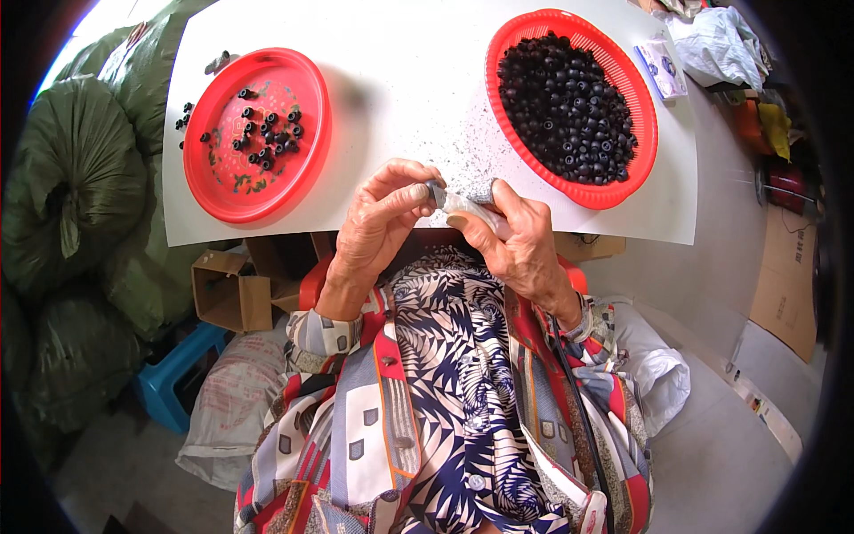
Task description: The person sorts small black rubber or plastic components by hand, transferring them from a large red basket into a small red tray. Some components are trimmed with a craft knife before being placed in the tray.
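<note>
Over the table's near edge, my left hand (pixel 384 214) pinches a small dark piece (pixel 435 192) between thumb and fingers. My right hand (pixel 523 238) is closed around a slim tool with a whitish wrapped handle (pixel 476 214), its front end meeting the dark piece. Fingers hide the tool's working end, so its kind is unclear. To the left lies a round red tray (pixel 322 107) with several small black ring-shaped pieces (pixel 267 141) in it. At the right, a red slotted basket (pixel 647 116) is heaped with similar black pieces (pixel 569 107).
Dark crumbs (pixel 463 151) speckle the white tabletop (pixel 400 53). A printed soft packet (pixel 660 67) lies beyond the basket. Big green sacks (pixel 71 178) crowd the left, near an open cardboard box (pixel 233 289) and a blue stool (pixel 178 378). A white bag (pixel 654 365) sits low right.
</note>
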A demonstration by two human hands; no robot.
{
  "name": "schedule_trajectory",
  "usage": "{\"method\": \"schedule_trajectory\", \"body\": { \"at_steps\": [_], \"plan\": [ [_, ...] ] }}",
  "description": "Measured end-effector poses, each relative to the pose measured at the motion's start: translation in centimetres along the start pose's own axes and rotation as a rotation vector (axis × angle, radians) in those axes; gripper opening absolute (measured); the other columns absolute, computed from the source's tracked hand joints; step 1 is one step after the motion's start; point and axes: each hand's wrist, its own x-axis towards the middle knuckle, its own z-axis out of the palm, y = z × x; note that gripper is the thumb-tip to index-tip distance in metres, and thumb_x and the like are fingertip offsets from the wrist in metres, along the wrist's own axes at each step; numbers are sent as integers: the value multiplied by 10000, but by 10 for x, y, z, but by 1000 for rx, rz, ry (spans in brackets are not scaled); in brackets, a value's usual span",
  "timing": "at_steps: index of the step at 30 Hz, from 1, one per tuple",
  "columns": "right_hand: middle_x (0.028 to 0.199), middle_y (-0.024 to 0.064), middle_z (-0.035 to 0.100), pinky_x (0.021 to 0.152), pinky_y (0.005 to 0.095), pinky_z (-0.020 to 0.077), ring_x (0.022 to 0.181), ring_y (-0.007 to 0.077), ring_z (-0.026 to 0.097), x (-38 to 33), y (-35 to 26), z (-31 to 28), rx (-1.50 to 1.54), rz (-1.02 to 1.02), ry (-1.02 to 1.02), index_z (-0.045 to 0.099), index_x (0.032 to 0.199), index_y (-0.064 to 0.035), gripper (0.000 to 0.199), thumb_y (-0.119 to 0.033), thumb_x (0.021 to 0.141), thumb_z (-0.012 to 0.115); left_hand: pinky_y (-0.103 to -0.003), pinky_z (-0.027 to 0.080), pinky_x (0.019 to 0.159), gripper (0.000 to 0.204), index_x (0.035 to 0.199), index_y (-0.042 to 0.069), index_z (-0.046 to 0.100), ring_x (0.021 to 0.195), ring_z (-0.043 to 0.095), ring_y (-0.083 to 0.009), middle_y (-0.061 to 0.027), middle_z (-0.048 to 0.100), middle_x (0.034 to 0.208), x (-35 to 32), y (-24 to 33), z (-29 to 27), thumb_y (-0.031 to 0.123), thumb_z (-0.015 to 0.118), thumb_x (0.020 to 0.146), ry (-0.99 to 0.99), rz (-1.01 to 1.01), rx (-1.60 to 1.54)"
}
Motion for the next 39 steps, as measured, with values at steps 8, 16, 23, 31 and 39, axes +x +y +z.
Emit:
{"method": "schedule_trajectory", "body": {
  "at_steps": [8,16,23,31,39],
  "plan": [
    [600,193,542,472,397,428,525,363,572,0,0,4,33,-10,-19,467,757,-7,342,-249,836,694,-242,449,710,145,978,18,619,815,543,-117,-91,601,985,-3,3,1,-12,623,836,31,50,77],
    [595,188,541,458,393,424,518,354,574,8,-7,10,46,-46,-72,476,770,-6,313,-231,847,680,-258,475,659,123,935,-13,604,741,557,-133,-121,604,939,-11,9,-6,-61,615,823,45,171,132],
    [513,46,415,426,293,286,532,57,340,25,0,19,257,293,88,473,710,22,306,-187,867,633,-253,510,639,99,916,-34,605,754,598,-157,-135,606,920,-23,7,15,-80,612,829,62,331,339],
    [511,35,429,427,290,296,512,59,347,10,7,17,250,283,15,448,706,9,321,-202,864,630,-216,470,755,206,1090,-19,589,857,534,-161,-142,576,1043,-24,3,-8,-19,569,885,77,172,-33],
    [516,50,448,436,287,313,518,60,362,6,3,14,229,229,7,442,704,3,333,-208,857,648,-250,466,737,197,1062,-26,606,825,555,-161,-122,615,991,-19,0,0,11,611,868,172,164,-23]
  ]
}}
